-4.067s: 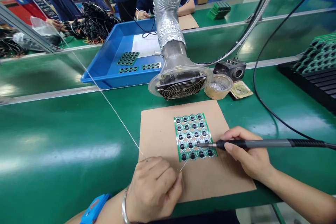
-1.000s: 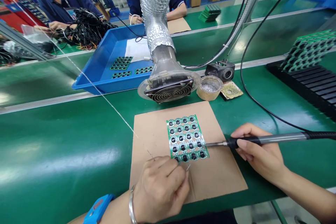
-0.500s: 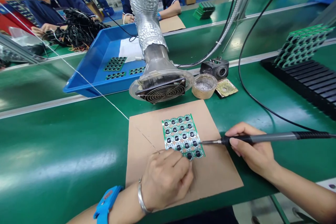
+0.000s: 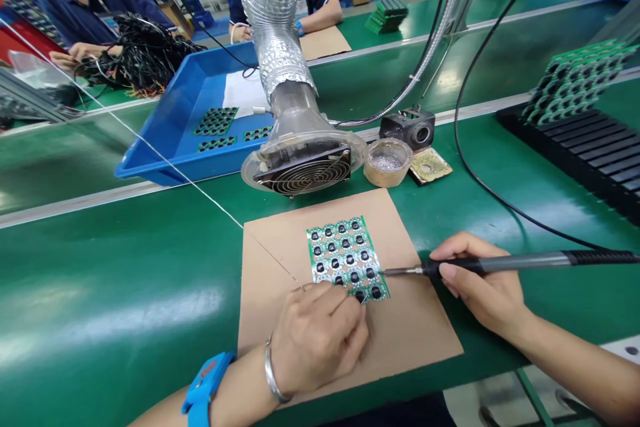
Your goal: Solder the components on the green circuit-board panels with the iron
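A green circuit board panel (image 4: 345,243) with rows of black round parts lies on a brown cardboard sheet (image 4: 273,320). My left hand (image 4: 320,333) is closed over the panel's lower left corner, hiding part of it. A thin strand of solder wire (image 4: 200,188) runs from the upper left into its fingers; the fingertips are mostly hidden. My right hand (image 4: 483,287) grips a soldering iron (image 4: 530,261) like a pen from the right. The iron's tip points left and meets the panel's right edge, near a black part in the second row from the bottom.
A fume extractor hood (image 4: 305,163) hangs just beyond the cardboard. Behind it are a round solder tub (image 4: 387,163), a yellow sponge (image 4: 431,165) and a blue tray (image 4: 165,140) with boards. A black rack (image 4: 585,147) stands right. Two people sit across the bench.
The view has shifted slightly. Both hands, the soldering iron and the panel keep almost the same places relative to each other.
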A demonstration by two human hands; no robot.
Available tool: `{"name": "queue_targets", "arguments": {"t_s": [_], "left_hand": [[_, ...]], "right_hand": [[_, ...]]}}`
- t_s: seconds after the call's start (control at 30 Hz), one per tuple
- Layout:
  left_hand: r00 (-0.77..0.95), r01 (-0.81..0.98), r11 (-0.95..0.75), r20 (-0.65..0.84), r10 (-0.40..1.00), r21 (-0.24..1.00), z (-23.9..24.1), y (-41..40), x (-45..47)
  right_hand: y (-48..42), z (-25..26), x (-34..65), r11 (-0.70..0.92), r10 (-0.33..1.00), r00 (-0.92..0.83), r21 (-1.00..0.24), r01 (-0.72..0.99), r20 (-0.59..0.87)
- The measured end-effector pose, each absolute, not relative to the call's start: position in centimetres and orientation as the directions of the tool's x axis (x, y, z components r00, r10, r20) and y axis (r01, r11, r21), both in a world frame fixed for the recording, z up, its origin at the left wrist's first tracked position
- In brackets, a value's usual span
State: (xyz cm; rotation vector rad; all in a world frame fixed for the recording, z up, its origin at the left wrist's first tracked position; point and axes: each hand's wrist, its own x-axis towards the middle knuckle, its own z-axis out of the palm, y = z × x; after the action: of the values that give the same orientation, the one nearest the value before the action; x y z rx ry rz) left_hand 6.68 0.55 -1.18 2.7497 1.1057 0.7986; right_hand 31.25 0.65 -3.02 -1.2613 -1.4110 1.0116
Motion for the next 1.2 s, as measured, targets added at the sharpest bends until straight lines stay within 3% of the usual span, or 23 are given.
{"name": "queue_targets", "arguments": {"t_s": [0.53,0.7,0.9,1.07,1.2], "left_hand": [[0.621,0.619,-0.752,0.446,0.644,0.224,-1.5,0.8,7.0],[0.608,0.616,-0.747,0.452,0.653,0.250,-0.6,0.6,6.4],[0.583,0.611,-0.676,0.345,0.736,0.411,1.4,-0.6,3.3],[0.605,0.610,-0.696,0.344,0.718,0.379,1.0,-2.2,0.5],[0.565,0.627,-0.696,0.411,0.716,0.351,-0.1,-3.2,-0.3]], "right_hand": [[0.8,-2.6,31.1,0.113,0.994,-0.026,-0.957,0.267,0.110],[0.5,-3.1,31.4,0.100,0.995,0.015,-0.990,0.101,0.102],[0.1,-2.9,31.3,0.096,0.995,0.043,-0.995,-0.039,0.094],[-0.9,-1.9,28.9,0.100,0.995,-0.038,-0.991,0.093,0.096],[-1.2,-1.8,26.7,0.213,0.976,-0.101,-0.943,0.254,0.193]]}}
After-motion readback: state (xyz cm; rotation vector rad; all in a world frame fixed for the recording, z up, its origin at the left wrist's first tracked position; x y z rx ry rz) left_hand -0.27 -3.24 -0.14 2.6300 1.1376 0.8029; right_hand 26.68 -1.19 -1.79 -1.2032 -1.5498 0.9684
